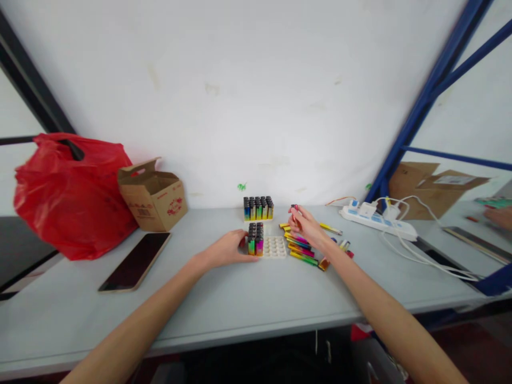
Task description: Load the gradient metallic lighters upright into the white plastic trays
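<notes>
My left hand (228,249) curls round the left end of a white tray (276,248) with round holes, its thumb along the front edge. Upright lighters (255,240) with dark tops fill the left part of this tray, while holes show on the right. Raised a little above the table, my right hand (306,226) pinches a lighter (295,207); its top shows and the fingers hide most of its body. Below and beside that hand lie several loose colourful lighters (301,250), partly covered by the forearm. Behind, a second tray (258,218) is packed with upright lighters.
A phone (136,261) lies at the left, near an open cardboard box (154,200) and a red plastic bag (76,197). On the right are a power strip (378,221) with white cables, a brown carton (432,186) and a blue frame post (416,112). Another person's hand (500,216) shows at far right.
</notes>
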`<state>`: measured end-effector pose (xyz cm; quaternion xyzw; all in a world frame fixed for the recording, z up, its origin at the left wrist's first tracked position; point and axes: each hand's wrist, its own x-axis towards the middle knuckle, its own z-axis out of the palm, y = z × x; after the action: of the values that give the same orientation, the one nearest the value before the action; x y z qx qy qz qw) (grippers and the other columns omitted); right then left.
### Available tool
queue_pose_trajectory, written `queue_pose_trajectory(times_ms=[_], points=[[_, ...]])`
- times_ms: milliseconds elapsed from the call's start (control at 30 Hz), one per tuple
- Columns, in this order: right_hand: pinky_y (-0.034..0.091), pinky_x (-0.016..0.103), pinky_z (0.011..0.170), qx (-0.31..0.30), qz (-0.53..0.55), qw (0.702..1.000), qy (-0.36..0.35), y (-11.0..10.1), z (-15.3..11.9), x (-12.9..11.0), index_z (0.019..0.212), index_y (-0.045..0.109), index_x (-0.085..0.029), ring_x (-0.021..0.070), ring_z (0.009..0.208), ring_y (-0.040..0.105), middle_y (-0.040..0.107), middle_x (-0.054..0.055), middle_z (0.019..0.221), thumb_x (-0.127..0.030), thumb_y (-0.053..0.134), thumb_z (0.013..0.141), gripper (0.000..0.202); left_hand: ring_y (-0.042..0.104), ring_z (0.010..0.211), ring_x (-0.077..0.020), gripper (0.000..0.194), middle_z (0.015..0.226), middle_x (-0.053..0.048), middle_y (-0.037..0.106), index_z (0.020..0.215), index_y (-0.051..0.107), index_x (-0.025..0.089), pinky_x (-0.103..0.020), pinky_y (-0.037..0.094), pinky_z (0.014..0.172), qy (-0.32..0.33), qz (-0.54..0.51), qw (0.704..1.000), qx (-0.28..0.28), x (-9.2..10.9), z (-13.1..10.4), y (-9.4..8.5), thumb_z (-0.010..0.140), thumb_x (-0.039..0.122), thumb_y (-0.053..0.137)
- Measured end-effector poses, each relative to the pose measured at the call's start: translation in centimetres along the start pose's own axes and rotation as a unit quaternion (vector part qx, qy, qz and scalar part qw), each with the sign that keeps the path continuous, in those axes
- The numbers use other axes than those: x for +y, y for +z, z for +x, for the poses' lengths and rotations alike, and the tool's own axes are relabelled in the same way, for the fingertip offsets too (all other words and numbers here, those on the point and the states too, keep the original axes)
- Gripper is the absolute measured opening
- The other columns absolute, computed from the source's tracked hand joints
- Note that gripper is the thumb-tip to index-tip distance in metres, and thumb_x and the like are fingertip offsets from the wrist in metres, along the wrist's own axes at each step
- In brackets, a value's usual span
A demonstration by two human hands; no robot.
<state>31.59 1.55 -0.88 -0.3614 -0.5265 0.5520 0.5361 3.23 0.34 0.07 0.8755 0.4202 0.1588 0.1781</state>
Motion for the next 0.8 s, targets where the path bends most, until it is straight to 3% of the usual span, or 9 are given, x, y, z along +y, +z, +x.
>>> queue_pose_trajectory(times_ms=[100, 200, 267, 467, 700, 800], points=[[0.024, 0.022, 0.044, 0.054, -0.142, 0.988, -0.011, 0.1, 0.1, 0.5, 0.083, 0.053, -0.023, 0.0081, 0.047, 0.029, 0.039, -0.009, 0.058, -0.071, 0.062, 0.085, 0.049, 0.06, 0.074, -0.0221, 0.056, 0.09, -0.006, 0.069, 0.095, 0.064, 0.016, -0.033, 0.044, 0.066, 0.007, 0.0, 1.0, 0.002, -0.1, -0.1, 0.1, 0.073, 0.067, 0.073], [0.029, 0.026, 0.051, 0.116, -0.296, 0.946, -0.067, 0.2, 0.3, 0.9, 0.066, 0.048, -0.021, 0.0109, 0.053, 0.036, 0.04, -0.005, 0.057, -0.073, 0.051, 0.089, 0.057, 0.061, 0.076, -0.022, 0.056, 0.092, -0.006, 0.069, 0.096, 0.064, 0.016, -0.033, 0.044, 0.067, 0.007, -0.001, 1.0, 0.003, -0.1, -0.2, 0.2, 0.073, 0.066, 0.073], [0.029, 0.027, 0.055, 0.138, -0.344, 0.924, -0.092, 0.3, 0.3, 1.1, 0.061, 0.045, -0.021, 0.0122, 0.055, 0.037, 0.039, -0.005, 0.054, -0.071, 0.049, 0.09, 0.058, 0.061, 0.076, -0.0219, 0.056, 0.092, -0.006, 0.069, 0.097, 0.064, 0.016, -0.032, 0.044, 0.068, 0.004, -0.005, 1.0, 0.001, -0.1, -0.2, 0.1, 0.073, 0.066, 0.074], [0.026, 0.028, 0.055, 0.146, -0.366, 0.912, -0.111, 1.0, 0.1, 1.5, 0.058, 0.042, -0.022, 0.0136, 0.055, 0.039, 0.04, -0.004, 0.052, -0.054, 0.047, 0.09, 0.046, 0.06, 0.073, -0.0215, 0.06, 0.087, -0.004, 0.068, 0.093, 0.064, 0.018, -0.031, 0.043, 0.065, 0.001, 0.005, 1.0, -0.005, -0.4, 0.1, 0.1, 0.069, 0.072, 0.073], [0.031, 0.026, 0.057, 0.106, -0.343, 0.925, -0.122, 2.0, -0.3, 1.3, 0.07, 0.05, -0.021, 0.0134, 0.058, 0.042, 0.046, -0.004, 0.059, -0.065, 0.045, 0.095, 0.05, 0.059, 0.069, -0.0198, 0.061, 0.081, -0.003, 0.067, 0.086, 0.062, 0.019, -0.029, 0.04, 0.059, -0.005, -0.005, 0.999, -0.033, -0.9, 0.0, -0.4, 0.066, 0.076, 0.074], [0.03, 0.027, 0.057, 0.095, -0.353, 0.923, -0.121, 2.3, -0.5, 1.1, 0.065, 0.047, -0.021, 0.0128, 0.058, 0.04, 0.043, -0.005, 0.058, -0.064, 0.047, 0.094, 0.052, 0.059, 0.068, -0.0193, 0.061, 0.079, -0.002, 0.066, 0.083, 0.061, 0.019, -0.029, 0.039, 0.059, -0.005, -0.01, 0.999, -0.041, -0.9, -0.2, -0.5, 0.064, 0.076, 0.074]])
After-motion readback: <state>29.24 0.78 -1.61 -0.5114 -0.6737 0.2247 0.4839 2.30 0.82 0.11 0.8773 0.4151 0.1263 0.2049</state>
